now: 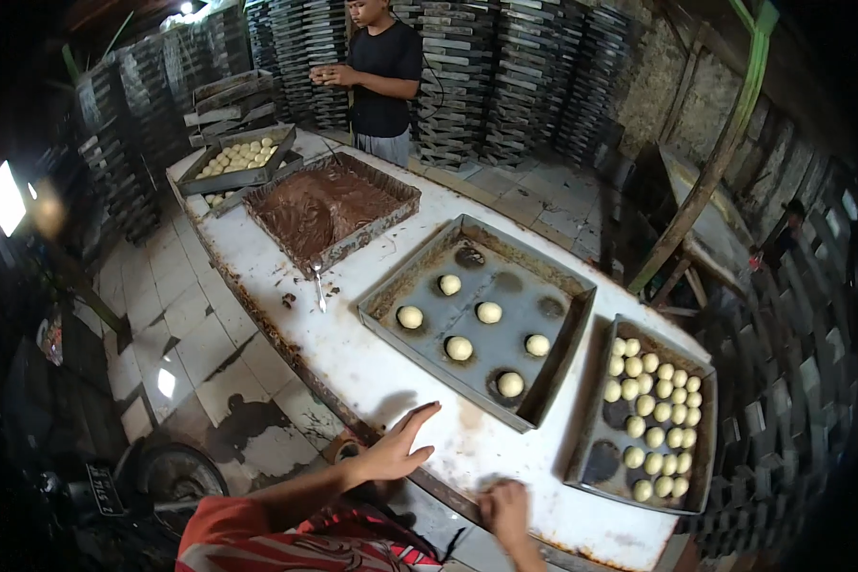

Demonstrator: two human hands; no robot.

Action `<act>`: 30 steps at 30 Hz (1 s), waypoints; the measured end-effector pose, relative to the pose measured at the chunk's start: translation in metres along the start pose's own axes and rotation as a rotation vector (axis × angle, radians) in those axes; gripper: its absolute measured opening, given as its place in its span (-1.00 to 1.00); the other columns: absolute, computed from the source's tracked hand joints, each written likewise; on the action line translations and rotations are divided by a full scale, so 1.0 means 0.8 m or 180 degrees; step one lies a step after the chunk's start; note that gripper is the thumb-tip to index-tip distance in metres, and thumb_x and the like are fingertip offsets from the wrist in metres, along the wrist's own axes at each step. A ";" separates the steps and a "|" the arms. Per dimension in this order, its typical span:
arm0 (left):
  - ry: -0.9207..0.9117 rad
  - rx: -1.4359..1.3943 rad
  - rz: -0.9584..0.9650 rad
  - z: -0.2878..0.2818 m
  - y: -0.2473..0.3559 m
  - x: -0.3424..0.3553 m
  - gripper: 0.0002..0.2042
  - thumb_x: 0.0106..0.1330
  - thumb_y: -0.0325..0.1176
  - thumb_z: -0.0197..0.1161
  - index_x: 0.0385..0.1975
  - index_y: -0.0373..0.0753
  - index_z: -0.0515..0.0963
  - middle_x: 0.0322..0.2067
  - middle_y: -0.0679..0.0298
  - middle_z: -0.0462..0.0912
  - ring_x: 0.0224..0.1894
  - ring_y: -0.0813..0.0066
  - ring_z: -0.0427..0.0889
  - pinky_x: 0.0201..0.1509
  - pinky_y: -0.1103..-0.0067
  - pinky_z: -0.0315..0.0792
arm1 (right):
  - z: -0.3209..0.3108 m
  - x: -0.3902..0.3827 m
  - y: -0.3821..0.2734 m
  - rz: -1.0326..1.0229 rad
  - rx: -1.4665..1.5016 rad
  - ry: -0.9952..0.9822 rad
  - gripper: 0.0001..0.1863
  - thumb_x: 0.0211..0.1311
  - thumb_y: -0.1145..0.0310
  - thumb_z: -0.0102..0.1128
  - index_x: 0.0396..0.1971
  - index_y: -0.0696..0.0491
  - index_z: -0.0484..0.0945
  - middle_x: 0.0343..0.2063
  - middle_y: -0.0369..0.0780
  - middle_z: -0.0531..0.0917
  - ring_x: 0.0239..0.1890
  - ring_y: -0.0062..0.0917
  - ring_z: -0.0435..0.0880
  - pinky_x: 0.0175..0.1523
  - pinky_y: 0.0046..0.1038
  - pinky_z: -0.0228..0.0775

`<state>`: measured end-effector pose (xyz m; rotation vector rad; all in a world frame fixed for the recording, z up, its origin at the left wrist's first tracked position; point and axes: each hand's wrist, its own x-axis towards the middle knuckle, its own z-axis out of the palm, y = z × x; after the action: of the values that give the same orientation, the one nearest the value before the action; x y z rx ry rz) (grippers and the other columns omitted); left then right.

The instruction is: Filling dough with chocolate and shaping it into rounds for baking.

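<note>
My left hand is open over the near edge of the white table, its fingers stretched out and nothing in it. Lower right, my right hand is curled closed, slightly blurred, against the tabletop; whatever it holds, if anything, is hidden. Ahead of both lies a large metal tray, holding several pale dough balls, among them one ball near its middle. To the right, a second tray carries many dough balls in rows, with bare dark patches on its left side.
A brown, paste-filled tray stands farther left, a spoon by its corner. Another tray of dough balls sits at the far end. Behind the table a person stands before tall tray stacks. A motorcycle wheel is lower left.
</note>
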<state>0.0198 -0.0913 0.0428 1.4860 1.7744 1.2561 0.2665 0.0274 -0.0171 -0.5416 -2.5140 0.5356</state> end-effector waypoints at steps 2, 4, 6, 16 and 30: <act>0.0022 0.0004 0.0123 0.001 0.001 -0.009 -0.40 0.18 -0.48 0.10 0.25 -0.34 0.08 0.22 -0.01 0.16 0.29 0.12 0.14 0.33 0.43 0.04 | -0.006 0.039 0.026 0.0231 -0.0583 0.0136 -0.87 0.00 0.37 0.13 -0.43 0.07 0.51 -0.41 -0.14 0.49 -0.36 -0.24 0.39 -0.25 -0.18 0.18; -0.0044 -0.0422 0.0386 0.026 0.014 0.002 -0.44 0.21 -0.50 0.07 0.25 -0.27 0.12 0.24 0.04 0.15 0.30 0.16 0.13 0.32 0.45 0.06 | 0.016 0.094 0.014 0.0455 -0.0149 0.0432 -0.91 0.02 0.40 0.08 -0.48 0.09 0.50 -0.44 -0.11 0.48 -0.37 -0.20 0.39 -0.25 -0.20 0.19; -0.0448 -0.0800 0.0610 0.030 0.033 0.013 -0.47 0.20 -0.51 0.10 0.21 -0.34 0.17 0.26 0.06 0.14 0.31 0.25 0.11 0.33 0.44 0.05 | 0.029 0.094 -0.015 0.0509 0.0126 -0.0187 -0.91 0.05 0.41 0.10 -0.49 0.11 0.50 -0.45 -0.09 0.49 -0.35 -0.17 0.39 -0.18 -0.22 0.19; -0.1691 -0.1826 0.0331 -0.142 -0.035 0.058 -0.58 0.30 -0.49 0.03 0.18 -0.26 0.26 0.03 0.23 0.48 0.12 0.47 0.39 0.21 0.51 0.21 | -0.004 0.054 -0.033 0.1225 -0.0888 -0.1463 -0.59 -0.06 0.25 0.26 -0.19 0.11 0.45 -0.26 -0.07 0.49 -0.17 -0.21 0.43 -0.06 -0.25 0.28; -0.0500 -0.3751 -0.0088 -0.358 -0.166 0.016 -0.55 0.18 -0.46 0.12 0.10 -0.41 0.32 -0.07 -0.07 0.51 0.10 0.12 0.41 0.26 0.24 0.10 | 0.144 0.640 0.101 0.1174 -0.0267 -0.0212 -0.63 -0.05 0.25 0.23 -0.27 0.20 0.50 -0.43 -0.02 0.62 -0.36 -0.26 0.62 -0.18 -0.31 0.43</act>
<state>-0.2862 -0.1699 0.0566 0.7961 0.6406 1.6479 -0.1803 0.3054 0.0553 -1.0468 -2.5181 0.5900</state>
